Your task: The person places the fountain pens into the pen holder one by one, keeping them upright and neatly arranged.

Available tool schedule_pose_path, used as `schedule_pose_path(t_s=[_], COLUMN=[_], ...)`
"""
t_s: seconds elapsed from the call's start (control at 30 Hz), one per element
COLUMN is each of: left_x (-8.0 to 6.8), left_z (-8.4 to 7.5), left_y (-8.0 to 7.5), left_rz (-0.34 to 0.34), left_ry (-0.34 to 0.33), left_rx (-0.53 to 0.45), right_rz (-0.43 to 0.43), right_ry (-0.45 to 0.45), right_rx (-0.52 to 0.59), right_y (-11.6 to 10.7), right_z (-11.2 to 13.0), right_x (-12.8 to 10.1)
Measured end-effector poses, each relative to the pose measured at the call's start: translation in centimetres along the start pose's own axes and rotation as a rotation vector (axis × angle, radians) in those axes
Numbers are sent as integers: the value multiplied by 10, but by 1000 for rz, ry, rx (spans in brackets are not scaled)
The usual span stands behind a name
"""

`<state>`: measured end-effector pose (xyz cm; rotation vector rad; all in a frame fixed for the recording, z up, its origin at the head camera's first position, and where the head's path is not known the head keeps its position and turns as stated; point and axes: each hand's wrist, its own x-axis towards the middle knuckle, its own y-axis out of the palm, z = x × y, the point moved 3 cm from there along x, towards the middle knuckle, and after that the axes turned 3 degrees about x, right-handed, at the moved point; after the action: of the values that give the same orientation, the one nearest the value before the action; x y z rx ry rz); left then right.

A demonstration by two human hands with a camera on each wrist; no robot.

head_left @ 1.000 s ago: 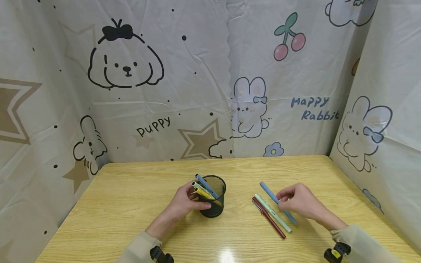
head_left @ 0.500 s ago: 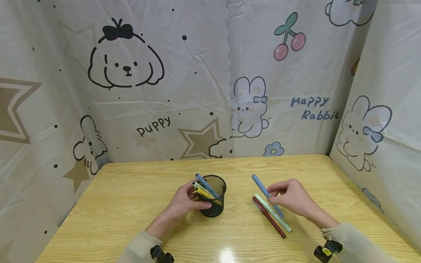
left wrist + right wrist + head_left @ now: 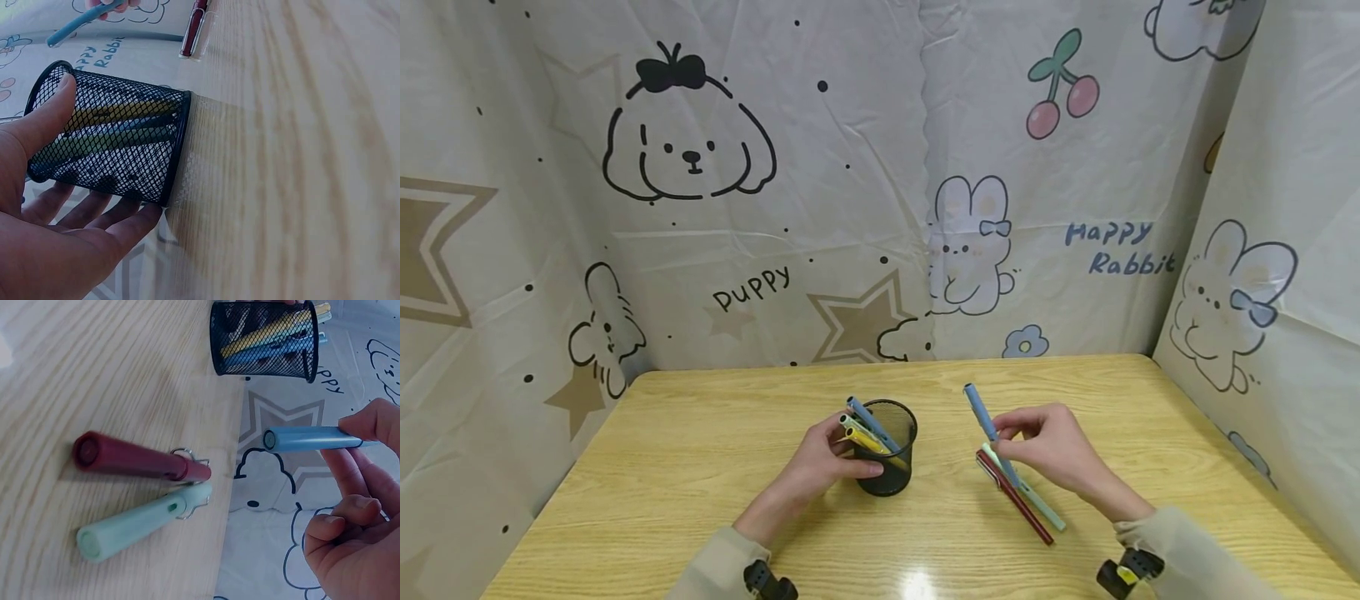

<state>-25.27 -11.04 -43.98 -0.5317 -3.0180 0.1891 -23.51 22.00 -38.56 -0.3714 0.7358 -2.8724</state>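
My left hand [image 3: 817,460] grips a black mesh pen holder [image 3: 895,478] on the table, thumb at the near side and fingers behind it. Leaning toward that hand inside the holder are a blue pen [image 3: 867,417], a pale green pen and a yellow pen [image 3: 867,441]. Right of the holder, my right hand [image 3: 1051,450] pinches another blue pen [image 3: 979,408] between thumb and fingertips. In the right wrist view this blue pen [image 3: 306,438] is raised off the table. Below it, a dark red pen [image 3: 131,456] and a pale green pen [image 3: 134,528] lie side by side.
The wooden table [image 3: 700,508] ends at a patterned cloth backdrop [image 3: 850,208] behind it. More cloth [image 3: 1285,183] hangs along the right side. A black camera strap [image 3: 1131,571] sits on each sleeve.
My right hand has lifted the blue pen and carried it left toward the pen holder, tilting it more upright. The left hand and pen holder stay in place.
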Motion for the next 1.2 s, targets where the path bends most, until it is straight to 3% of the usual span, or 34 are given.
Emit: schedule_pose_path(t_s=[0.53, 1.2], left_x=[0, 0], left_z=[-1, -1], left_y=[1, 1], left_rz=[-2, 5], left_ry=[0, 7], left_rx=[11, 5], right_rz=[-43, -93], right_ry=[-32, -141], right_rx=[53, 130], right_y=[17, 39], right_z=[17, 40], right_x=[8, 26])
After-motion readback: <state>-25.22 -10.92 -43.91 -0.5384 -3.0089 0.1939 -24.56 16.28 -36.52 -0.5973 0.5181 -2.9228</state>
